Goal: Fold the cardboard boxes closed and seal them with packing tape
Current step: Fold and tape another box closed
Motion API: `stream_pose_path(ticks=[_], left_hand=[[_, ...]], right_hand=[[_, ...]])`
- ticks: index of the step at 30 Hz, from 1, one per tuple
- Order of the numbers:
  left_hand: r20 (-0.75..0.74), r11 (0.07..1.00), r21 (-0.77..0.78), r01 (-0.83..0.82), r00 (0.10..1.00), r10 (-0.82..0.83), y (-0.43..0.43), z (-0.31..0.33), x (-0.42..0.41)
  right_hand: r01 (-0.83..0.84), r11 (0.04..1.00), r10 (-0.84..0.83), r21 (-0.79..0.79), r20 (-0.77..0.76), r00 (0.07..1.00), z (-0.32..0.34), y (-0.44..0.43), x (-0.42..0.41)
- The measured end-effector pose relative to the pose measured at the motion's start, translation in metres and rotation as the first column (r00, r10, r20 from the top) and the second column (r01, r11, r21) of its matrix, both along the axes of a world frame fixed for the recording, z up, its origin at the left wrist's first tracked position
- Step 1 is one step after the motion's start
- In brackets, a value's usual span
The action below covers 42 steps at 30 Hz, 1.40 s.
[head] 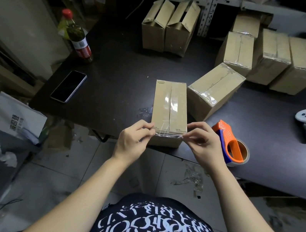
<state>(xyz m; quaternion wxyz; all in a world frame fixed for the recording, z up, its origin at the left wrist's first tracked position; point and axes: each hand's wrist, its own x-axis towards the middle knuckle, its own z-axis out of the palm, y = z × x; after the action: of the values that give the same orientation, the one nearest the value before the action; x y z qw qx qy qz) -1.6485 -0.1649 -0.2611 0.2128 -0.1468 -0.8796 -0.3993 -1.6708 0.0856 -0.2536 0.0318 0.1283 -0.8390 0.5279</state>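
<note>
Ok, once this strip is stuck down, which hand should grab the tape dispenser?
Right. The right hand pinches the tape strip beside the orange tape dispenser; the left hand sits across the cardboard box from it.

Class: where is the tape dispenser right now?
In the head view, the tape dispenser lies near the front edge of the table, right of the right hand and the box being taped.

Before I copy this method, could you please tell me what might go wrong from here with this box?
The tape strip looks wrinkled between the left hand and right hand, so it may seal creased. The box sits at the near edge of the table; pressing could slide it off.
</note>
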Motion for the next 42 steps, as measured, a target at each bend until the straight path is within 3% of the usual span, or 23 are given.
stream_pose_path(ticks=[4,8,16,23,32,36,42], left_hand=[[-0.009,1.000,-0.012,0.023,1.000,-0.024,-0.004,0.000,-0.002],[0.077,0.997,-0.033,0.076,0.994,-0.073,-0.008,0.003,0.001],[0.124,0.993,0.026,-0.112,0.986,0.108,0.008,0.022,-0.006],[0.130,0.997,-0.079,0.027,0.991,-0.017,-0.001,0.013,-0.016],[0.175,0.995,-0.068,0.073,0.983,-0.060,0.000,0.014,-0.016],[0.178,0.993,-0.030,0.118,0.978,-0.111,0.009,0.018,-0.015],[0.128,0.987,-0.029,0.161,0.980,-0.156,0.028,0.014,-0.013]], right_hand=[[-0.041,0.999,0.041,0.030,0.014,0.999,0.006,0.003,0.000],[-0.012,0.999,0.009,0.051,0.049,0.999,0.014,0.003,-0.003],[0.041,0.998,-0.037,0.055,-0.068,0.997,0.006,-0.007,-0.010],[0.001,1.000,0.001,0.029,-0.045,0.999,0.003,-0.004,-0.017],[-0.042,0.998,0.044,-0.056,0.039,0.998,0.002,0.008,-0.021],[0.151,0.981,-0.131,-0.119,0.164,0.978,-0.003,0.012,-0.021],[0.312,0.939,-0.278,-0.147,0.215,0.936,-0.007,0.012,-0.020]])
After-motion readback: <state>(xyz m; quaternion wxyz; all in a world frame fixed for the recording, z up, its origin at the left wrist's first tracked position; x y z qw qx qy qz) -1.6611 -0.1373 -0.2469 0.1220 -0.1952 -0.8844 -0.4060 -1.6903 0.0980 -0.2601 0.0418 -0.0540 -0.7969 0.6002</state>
